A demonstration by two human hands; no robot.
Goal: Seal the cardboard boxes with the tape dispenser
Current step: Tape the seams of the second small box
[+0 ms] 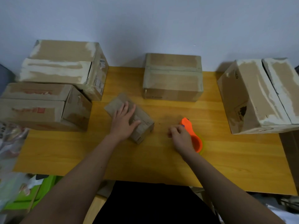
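We are pressing our flat left hand [124, 122] on the small box [129, 117]; beside it, our right hand [181, 136] is gripping the dispenser [192, 135].

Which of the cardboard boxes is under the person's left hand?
The small box at the table's middle, lying askew. The left hand rests flat on it; it is the smallest, and the other boxes stand untouched.

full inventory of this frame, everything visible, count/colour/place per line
small box: 1, brown, table centre, under left hand
large boxes: 4, brown; two far left, one back centre, one far right
tape dispenser: 1, orange, right of small box
table: 1, yellow wood
clutter: green and pale items, lower left, unclear
left hand: flat on small box
right hand: curled at dispenser, grip unclear
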